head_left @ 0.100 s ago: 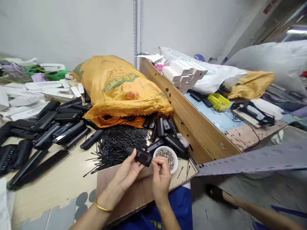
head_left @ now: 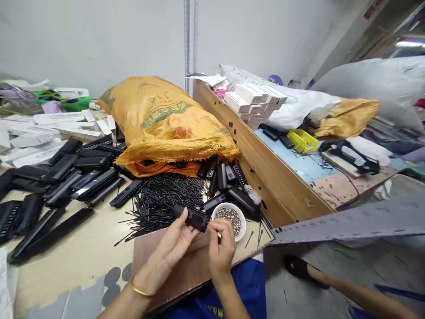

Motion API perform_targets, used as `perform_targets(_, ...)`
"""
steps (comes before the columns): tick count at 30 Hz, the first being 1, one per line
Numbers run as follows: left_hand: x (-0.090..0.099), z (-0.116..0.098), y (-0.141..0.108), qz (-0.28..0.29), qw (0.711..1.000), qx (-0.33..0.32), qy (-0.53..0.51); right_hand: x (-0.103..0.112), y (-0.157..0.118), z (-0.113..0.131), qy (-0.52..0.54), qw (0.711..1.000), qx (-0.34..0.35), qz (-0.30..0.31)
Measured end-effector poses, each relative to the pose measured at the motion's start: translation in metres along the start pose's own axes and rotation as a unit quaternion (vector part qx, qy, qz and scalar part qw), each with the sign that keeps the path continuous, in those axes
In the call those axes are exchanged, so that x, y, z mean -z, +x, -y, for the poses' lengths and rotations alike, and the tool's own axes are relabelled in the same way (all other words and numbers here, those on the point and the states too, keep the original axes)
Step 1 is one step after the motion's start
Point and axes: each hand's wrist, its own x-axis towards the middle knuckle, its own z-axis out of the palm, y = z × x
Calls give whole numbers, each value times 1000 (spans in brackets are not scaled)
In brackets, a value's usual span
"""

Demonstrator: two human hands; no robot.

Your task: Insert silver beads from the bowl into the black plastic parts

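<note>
My left hand [head_left: 177, 241] holds a short black plastic part [head_left: 193, 217] above a brown board [head_left: 186, 270]. My right hand [head_left: 221, 248] pinches its fingertips together at the right end of that part; whatever it pinches is too small to make out. Just behind the right hand stands a small white bowl [head_left: 241, 230] filled with tiny silvery bits. A heap of thin black pins [head_left: 166, 199] lies behind the left hand.
A stuffed orange sack [head_left: 162, 122] lies at the back, black parts spilling from its mouth. Many long black parts [head_left: 59, 186] cover the left of the table. A wooden divider [head_left: 265, 177] rises on the right, with white boxes [head_left: 254, 102] and a yellow tray [head_left: 302, 141] beyond.
Both hands and the black part have shifted very slightly left; the right fingertips have closed in on the part's end.
</note>
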Motion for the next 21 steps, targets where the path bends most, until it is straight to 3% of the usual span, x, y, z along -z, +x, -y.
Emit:
perform_targets(2, 1, 2, 1, -7, 1000, -23, 4, -2, -1, -1, 24, 1000, -3, 4)
perform_targets(5, 2, -3, -4, -8, 997, -63, 32, -7, -6, -1, 89, 993, -76, 20)
perform_targets(8, 12, -14, -23, 47, 982, -146, 110, -7, -12, 2, 154, 974, -162, 44)
perform_targets(10, 26, -17, -37, 130, 930, -256, 230, -1, -15, 1, 176, 959, -216, 44)
perform_targets(12, 40, -16, -40, 210, 822, -337, 408, 9, -16, -5, 155, 955, -252, 14)
perform_targets(13, 46, -18, -35, 222, 766, -345, 496, 15, -15, -11, 128, 958, -258, -7)
perform_targets(14, 50, -23, -26, 202, 718, -351, 566, 22, -13, -19, 95, 962, -256, -8)
perform_targets(16, 53, -52, -3, 69, 662, -370, 648, 34, -8, -37, 12, 971, -235, 49)
perform_targets(17, 53, -77, 8, -33, 639, -401, 656, 40, -5, -47, -32, 972, -218, 78)
perform_targets(18, 54, -106, 17, -145, 598, -416, 670, 44, -2, -56, -75, 972, -198, 105)
perform_targets(21, 56, -201, 28, -305, 539, -416, 666, 51, 2, -78, -177, 967, -116, 143)
